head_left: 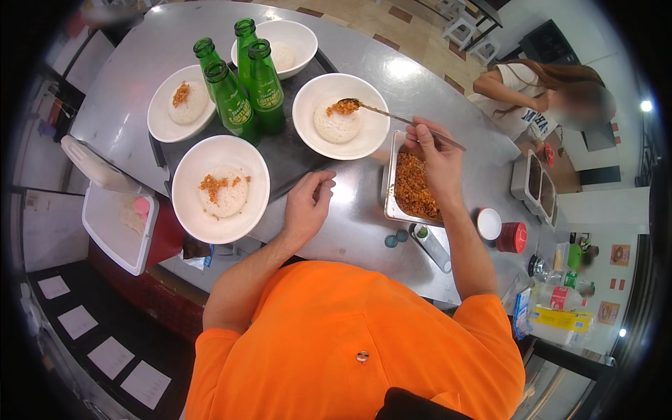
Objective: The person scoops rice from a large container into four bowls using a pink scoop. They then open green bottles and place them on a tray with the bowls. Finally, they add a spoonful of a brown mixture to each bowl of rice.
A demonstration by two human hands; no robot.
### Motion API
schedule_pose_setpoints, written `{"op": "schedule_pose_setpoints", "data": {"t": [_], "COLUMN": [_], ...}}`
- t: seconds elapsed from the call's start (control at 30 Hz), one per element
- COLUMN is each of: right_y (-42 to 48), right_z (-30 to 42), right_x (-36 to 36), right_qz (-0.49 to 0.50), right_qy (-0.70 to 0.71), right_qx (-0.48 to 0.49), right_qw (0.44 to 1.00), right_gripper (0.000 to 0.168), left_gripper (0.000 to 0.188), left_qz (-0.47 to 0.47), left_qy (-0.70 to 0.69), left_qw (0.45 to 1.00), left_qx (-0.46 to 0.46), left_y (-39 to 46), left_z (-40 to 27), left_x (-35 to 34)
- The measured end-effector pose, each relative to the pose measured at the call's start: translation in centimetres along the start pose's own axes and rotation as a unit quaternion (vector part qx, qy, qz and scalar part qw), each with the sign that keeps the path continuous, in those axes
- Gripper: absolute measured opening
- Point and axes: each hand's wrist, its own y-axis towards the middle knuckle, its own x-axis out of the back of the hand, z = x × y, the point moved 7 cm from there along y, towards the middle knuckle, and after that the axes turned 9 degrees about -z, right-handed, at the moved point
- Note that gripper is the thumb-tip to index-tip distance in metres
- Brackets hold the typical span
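My right hand [433, 155] holds a long metal spoon [386, 113] by its handle, above a steel pan [389, 202] of orange-brown crumbly topping [413, 184]. The spoon's bowl, heaped with topping, is over the rice mound [336, 127] in the right-hand white bowl [375, 131]. Loosely curled and holding nothing visible, my left hand [308, 205] is at the near edge of a black tray [289, 157], beside the near white bowl [184, 197]. Topping lies on the rice in that bowl and in the left white bowl [157, 118]. A far white bowl [304, 42] has plain rice.
Several green glass bottles [268, 92] stand amid the bowls on the steel table [357, 189]. A bottle opener [433, 249] and two caps [396, 238] lie near the pan. Left is an open rice cooler [152, 231]. Another person [517, 89] stands beyond the table, right.
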Motion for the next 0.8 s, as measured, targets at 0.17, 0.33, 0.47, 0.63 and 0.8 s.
{"op": "schedule_pose_setpoints", "data": {"t": [0.17, 0.33, 0.47, 0.63, 0.8], "right_y": [-0.3, -0.3, -0.5, -0.5, -0.3], "right_z": [0.0, 0.2, 0.3, 0.6, 1.2], "right_x": [-0.2, -0.1, -0.2, -0.8, -1.2], "right_qz": [0.004, -0.009, 0.002, -0.003, -0.003], "right_qy": [0.009, 0.003, 0.003, 0.013, -0.005], "right_qx": [0.013, 0.016, 0.022, 0.014, 0.007], "right_qw": [1.000, 1.000, 1.000, 1.000, 1.000], "right_gripper": [0.030, 0.030, 0.032, 0.030, 0.031], "left_gripper": [0.018, 0.018, 0.017, 0.017, 0.018], "left_qz": [-0.001, -0.002, -0.005, -0.006, -0.006], "left_qy": [0.004, 0.010, 0.005, 0.000, 0.003], "left_qw": [1.000, 1.000, 1.000, 1.000, 1.000], "left_qx": [0.000, -0.009, -0.008, -0.006, -0.008], "left_y": [-0.1, -0.1, 0.0, 0.0, 0.0], "left_z": [0.0, 0.0, 0.1, 0.2, 0.3], "left_x": [0.0, 0.0, -0.1, -0.1, 0.0]}}
